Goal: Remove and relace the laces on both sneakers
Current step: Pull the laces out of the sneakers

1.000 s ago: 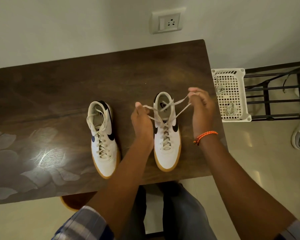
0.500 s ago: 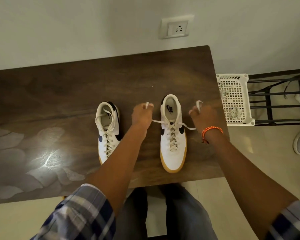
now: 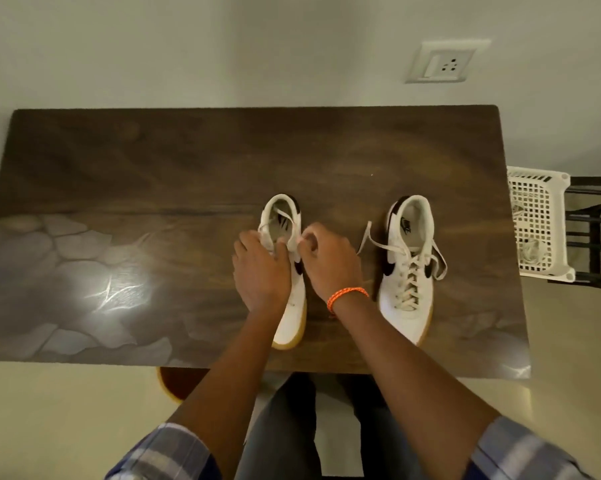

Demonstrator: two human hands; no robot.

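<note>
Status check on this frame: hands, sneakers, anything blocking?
Left hand and right hand both pinching laces at left sneaker. Right sneaker laced, ends loose on table. Nothing in the way.

A dark wooden table [image 3: 223, 161] stands against a pale plain wall [image 3: 188, 46]. A bright patch of light glares on its left part. A white switch and socket plate [image 3: 439, 66] sits on the wall above the table's right end. Right of the table, 1 white plastic basket [image 3: 540, 220] rests on a black metal rack [image 3: 595, 233]. The floor [image 3: 49, 427] is light tile.
</note>
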